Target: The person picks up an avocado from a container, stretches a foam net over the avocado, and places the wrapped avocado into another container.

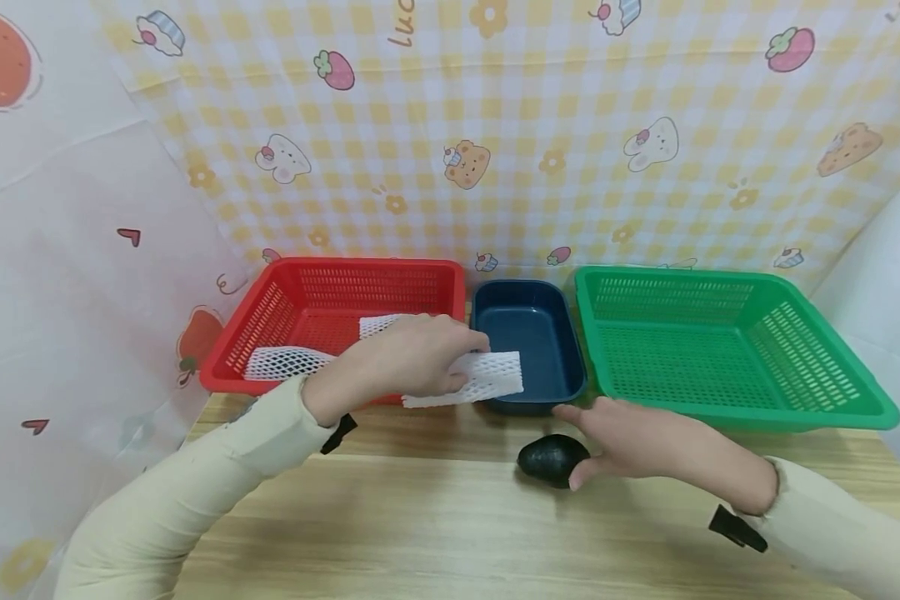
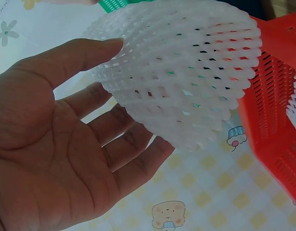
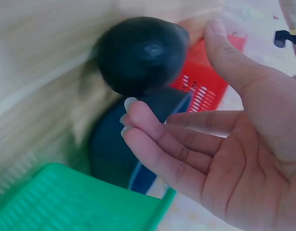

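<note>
My left hand (image 1: 408,354) pinches a white foam fruit net (image 1: 498,377) between thumb and fingers, in front of the red basket and the blue bin. Up close in the left wrist view, the net (image 2: 186,72) spreads out flared from the thumb tip. A dark avocado (image 1: 549,460) lies on the wooden table in front of the blue bin. Beside it my right hand (image 1: 633,437) reaches over with thumb and fingers spread apart. In the right wrist view, the fingers stand close to the avocado (image 3: 143,55) without closing round it.
At the back left stands a red basket (image 1: 378,273) with more foam nets (image 1: 288,362) in it. A dark blue bin (image 1: 532,333) stands in the middle, and a green basket (image 1: 675,350) on the right. Patterned cloth (image 1: 390,167) hangs behind them.
</note>
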### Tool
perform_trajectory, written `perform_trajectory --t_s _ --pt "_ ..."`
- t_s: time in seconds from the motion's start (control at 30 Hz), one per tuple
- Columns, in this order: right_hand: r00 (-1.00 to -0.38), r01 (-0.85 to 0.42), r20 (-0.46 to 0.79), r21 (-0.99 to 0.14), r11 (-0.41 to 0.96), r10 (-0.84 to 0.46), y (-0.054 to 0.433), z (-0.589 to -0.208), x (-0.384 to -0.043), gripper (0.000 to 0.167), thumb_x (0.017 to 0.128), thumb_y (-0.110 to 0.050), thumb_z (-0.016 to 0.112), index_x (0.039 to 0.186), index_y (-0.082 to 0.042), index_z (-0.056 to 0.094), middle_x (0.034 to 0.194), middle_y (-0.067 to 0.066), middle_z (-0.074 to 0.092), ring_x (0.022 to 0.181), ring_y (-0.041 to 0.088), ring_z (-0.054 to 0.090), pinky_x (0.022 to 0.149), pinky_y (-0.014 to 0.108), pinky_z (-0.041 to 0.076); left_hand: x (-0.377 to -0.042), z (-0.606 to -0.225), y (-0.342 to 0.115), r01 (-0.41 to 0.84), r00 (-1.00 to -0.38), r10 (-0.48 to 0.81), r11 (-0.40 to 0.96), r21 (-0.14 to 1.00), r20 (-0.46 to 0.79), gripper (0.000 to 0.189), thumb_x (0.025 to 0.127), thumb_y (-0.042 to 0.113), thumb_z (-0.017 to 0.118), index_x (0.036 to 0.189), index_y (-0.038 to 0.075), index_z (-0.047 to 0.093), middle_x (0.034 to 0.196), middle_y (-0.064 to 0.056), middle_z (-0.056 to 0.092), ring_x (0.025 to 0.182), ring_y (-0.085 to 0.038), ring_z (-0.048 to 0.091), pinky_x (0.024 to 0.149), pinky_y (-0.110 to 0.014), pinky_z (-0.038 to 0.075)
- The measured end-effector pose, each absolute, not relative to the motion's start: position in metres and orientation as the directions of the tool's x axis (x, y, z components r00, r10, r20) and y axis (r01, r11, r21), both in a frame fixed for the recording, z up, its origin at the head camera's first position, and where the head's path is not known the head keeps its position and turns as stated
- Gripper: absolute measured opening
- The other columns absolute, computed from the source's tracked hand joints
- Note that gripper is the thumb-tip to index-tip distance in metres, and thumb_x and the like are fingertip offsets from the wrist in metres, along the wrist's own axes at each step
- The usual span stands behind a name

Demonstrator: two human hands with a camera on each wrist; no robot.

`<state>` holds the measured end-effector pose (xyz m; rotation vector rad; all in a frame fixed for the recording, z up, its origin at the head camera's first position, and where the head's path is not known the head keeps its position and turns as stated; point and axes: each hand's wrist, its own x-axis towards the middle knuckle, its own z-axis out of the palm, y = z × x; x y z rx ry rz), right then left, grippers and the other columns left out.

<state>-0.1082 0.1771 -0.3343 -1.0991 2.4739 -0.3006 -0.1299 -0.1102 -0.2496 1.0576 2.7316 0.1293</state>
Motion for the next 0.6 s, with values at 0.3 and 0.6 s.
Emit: perform_trajectory --t_s 0.3,0.6 --pt "-0.596 -0.773 0.202 -0.408 0.487 -0.777 0.178 -0.320 -0.120 0.050 0.086 -0.023 0.084 0.127 -0.003 0.064 0.094 -0.005 0.067 0.072 0.000 0.060 0.061 0.022 0.053 -0.131 -0.250 -0.112 0.656 -0.722 0.682 0.727 0.201 -0.114 0.056 0.087 0.026 0.082 0.137 0.013 0.062 0.121 -0.006 0.067 0.096 -0.018 0.063 0.077 -0.032 0.057" --pt "-0.358 -0.933 0.636 -0.266 0.242 -0.684 0.169 -0.327 -0.136 0.036 0.102 -0.036 0.062 0.125 -0.009 0.067 0.102 0.001 0.060 0.073 0.008 0.054 0.061 0.014 0.046 -0.134 -0.251 -0.112 0.678 -0.683 0.727 0.665 0.314 -0.064 0.048 0.091 0.023 0.079 0.135 0.011 0.063 0.120 -0.004 0.067 0.095 -0.016 0.063 0.078 -0.029 0.055"
